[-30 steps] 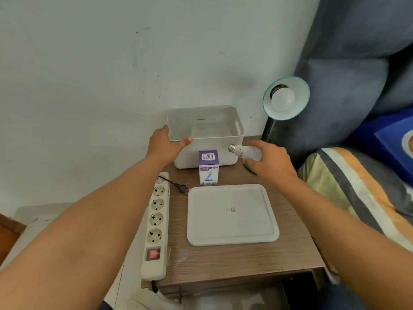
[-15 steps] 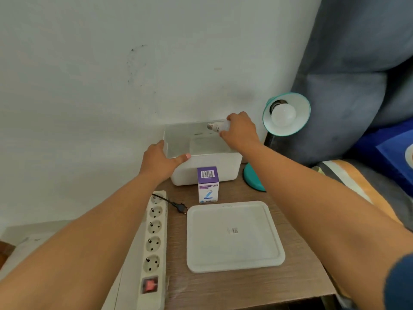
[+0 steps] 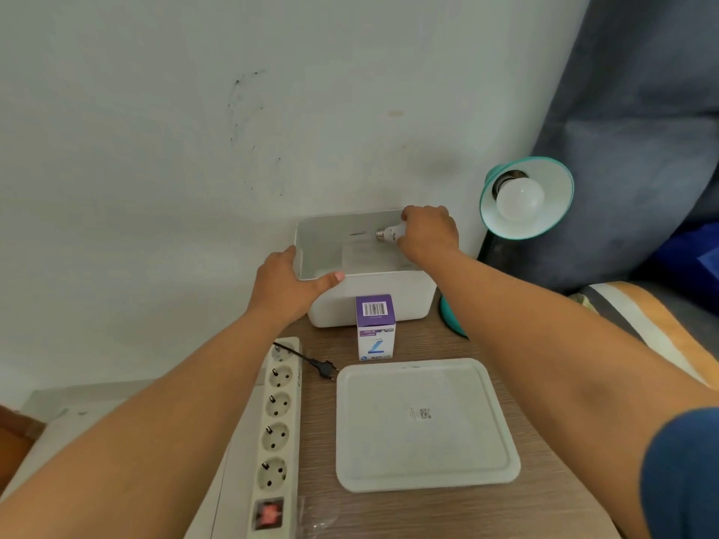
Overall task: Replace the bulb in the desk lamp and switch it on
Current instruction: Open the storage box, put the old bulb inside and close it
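Observation:
My right hand (image 3: 428, 233) is closed around a white bulb (image 3: 390, 233), its metal screw base pointing left, held inside the open white storage box (image 3: 373, 297). My left hand (image 3: 290, 284) grips the box's front-left rim, thumb over the edge. At the right, a teal desk lamp (image 3: 526, 197) faces me with a white bulb (image 3: 519, 198) seated in its socket. The lamp's teal base (image 3: 451, 317) shows partly behind my right forearm. In front of the box stands a purple and white bulb carton (image 3: 375, 326). The lamp's black plug (image 3: 325, 370) lies loose on the table.
A white power strip (image 3: 278, 429) with a red switch runs along the wooden table's (image 3: 428, 515) left edge. The box's white lid (image 3: 424, 424) lies flat in the middle. A grey wall is behind; a blue chair and striped cushion (image 3: 653, 324) are on the right.
My right hand has carried the bulb from in front of the box up over its rim and lowered it inside. The left hand has stayed on the box. The camera has tilted down slightly.

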